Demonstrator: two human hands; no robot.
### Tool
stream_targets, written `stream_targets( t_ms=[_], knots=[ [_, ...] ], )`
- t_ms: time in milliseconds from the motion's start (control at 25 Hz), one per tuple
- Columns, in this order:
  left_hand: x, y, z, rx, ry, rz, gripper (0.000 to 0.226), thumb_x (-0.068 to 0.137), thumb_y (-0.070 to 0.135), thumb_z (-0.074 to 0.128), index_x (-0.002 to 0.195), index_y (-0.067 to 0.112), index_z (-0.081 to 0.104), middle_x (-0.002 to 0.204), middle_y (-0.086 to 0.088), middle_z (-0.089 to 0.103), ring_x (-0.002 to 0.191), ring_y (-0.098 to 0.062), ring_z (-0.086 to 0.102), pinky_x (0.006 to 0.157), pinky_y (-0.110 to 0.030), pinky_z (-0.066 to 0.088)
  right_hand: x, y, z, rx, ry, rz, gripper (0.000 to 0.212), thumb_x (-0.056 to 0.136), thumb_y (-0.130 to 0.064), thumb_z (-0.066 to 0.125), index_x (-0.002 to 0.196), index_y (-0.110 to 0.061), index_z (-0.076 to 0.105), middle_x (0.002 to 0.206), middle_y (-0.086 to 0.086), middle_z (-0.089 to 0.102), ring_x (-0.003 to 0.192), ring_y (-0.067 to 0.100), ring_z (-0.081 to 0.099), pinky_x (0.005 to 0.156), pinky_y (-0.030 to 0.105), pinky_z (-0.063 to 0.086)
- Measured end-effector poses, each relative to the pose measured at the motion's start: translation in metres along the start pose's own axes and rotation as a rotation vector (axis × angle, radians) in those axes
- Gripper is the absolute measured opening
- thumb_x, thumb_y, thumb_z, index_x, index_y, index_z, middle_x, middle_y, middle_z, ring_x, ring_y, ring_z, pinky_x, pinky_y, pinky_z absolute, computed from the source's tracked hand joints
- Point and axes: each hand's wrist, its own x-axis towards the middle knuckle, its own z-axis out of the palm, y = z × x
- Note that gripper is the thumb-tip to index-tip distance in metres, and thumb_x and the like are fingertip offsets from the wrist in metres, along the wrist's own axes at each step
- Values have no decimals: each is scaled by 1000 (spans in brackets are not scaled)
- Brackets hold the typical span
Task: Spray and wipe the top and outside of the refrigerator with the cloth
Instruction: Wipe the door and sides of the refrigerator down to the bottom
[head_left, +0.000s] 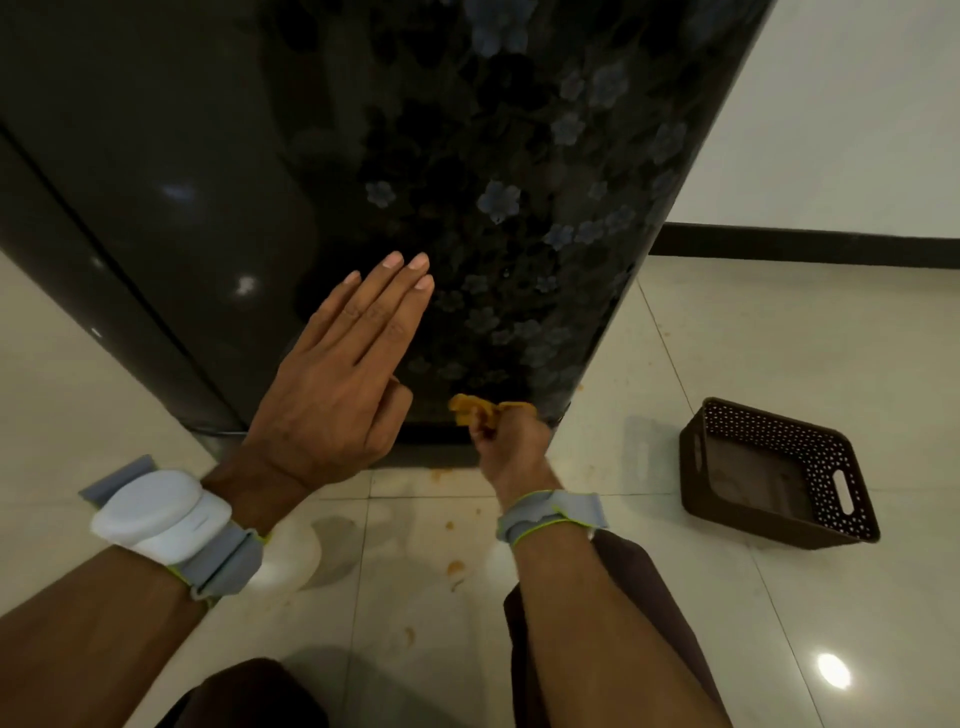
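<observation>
The refrigerator (363, 130) is glossy black with a blue flower print on its door and fills the upper left of the view. My left hand (337, 379) rests flat against the lower door, fingers straight and close together, holding nothing. My right hand (511, 441) is low at the door's bottom right corner, closed around a bunched orange cloth (475, 408) that touches the bottom edge. No spray bottle is clearly visible.
A brown perforated plastic basket (779, 467) sits on the tiled floor to the right. Orange-brown spots (456, 566) mark the tiles below the fridge. A white wall with a dark skirting (805, 244) runs behind. My knees show at the bottom edge.
</observation>
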Motion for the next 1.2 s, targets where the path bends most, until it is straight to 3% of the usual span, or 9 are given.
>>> stream_targets(
  t_ms=[280, 400, 560, 640, 760, 920, 1040, 1120, 1200],
  knots=[
    [-7, -1, 11, -28, -30, -9, 65, 89, 13, 34, 151, -2, 26, 161, -16, 22, 151, -27, 17, 119, -53, 25, -10, -12, 2, -171, 22, -18, 30, 98, -3, 39, 126, 3, 47, 118, 27, 59, 72, 36, 64, 44, 32, 53],
    [-10, -4, 13, -39, -21, -30, 65, 89, 13, 34, 151, -2, 26, 161, -16, 23, 151, -26, 17, 120, -52, 24, -9, -46, -11, 24, 211, -221, 14, 95, -4, 42, 103, -8, 53, 98, 19, 61, 63, 30, 64, 47, 32, 54],
    [-8, -4, 19, -48, -27, -24, 65, 88, 13, 33, 151, -1, 26, 161, -15, 23, 151, -26, 18, 119, -52, 26, -55, -6, 25, -189, -111, -217, 24, 91, 0, 45, 86, -22, 39, 91, 13, 54, 70, 25, 57, 71, 48, 57],
    [-11, -5, 16, -43, -7, -34, 65, 87, 11, 34, 151, -2, 27, 161, -15, 23, 151, -26, 18, 119, -52, 25, -64, -10, 34, -206, -5, -518, 26, 80, -2, 52, 84, -26, 45, 95, 15, 56, 74, 27, 58, 76, 53, 57],
    [-14, -12, 13, -57, 8, -94, 65, 87, 11, 35, 151, -3, 27, 161, -16, 23, 151, -27, 17, 120, -52, 23, -84, -37, 32, -631, 90, -1333, 23, 85, -10, 59, 103, -24, 57, 119, 12, 43, 92, 18, 53, 81, 21, 52],
    [-15, -14, 15, -69, 14, -108, 64, 89, 13, 33, 151, -2, 27, 161, -16, 23, 151, -27, 17, 119, -53, 24, -67, -12, 15, -1613, -382, -1688, 37, 90, -21, 61, 124, -29, 47, 127, 12, 44, 106, 30, 54, 87, 42, 53],
    [-18, -18, 11, -81, 51, -157, 65, 88, 13, 33, 151, -1, 26, 162, -15, 22, 152, -26, 16, 120, -53, 23, -68, -47, 0, -1148, -313, -1265, 11, 96, -32, 55, 107, -30, 54, 97, -15, 56, 88, 3, 57, 82, 25, 51],
    [-21, -21, 10, -99, 43, -176, 66, 87, 12, 34, 152, -2, 24, 162, -15, 21, 152, -26, 15, 120, -53, 23, -83, -53, 22, -913, -133, -1409, 23, 97, -23, 54, 114, -7, 53, 89, -27, 49, 81, -14, 52, 71, 3, 41],
    [-24, -22, 11, -124, 28, -189, 67, 87, 13, 35, 152, -2, 24, 162, -16, 21, 152, -27, 15, 120, -54, 22, -102, -38, 53, -1084, -246, -1603, 26, 96, -17, 51, 120, -7, 52, 102, -21, 50, 91, -7, 52, 78, 8, 42]
  ],
)
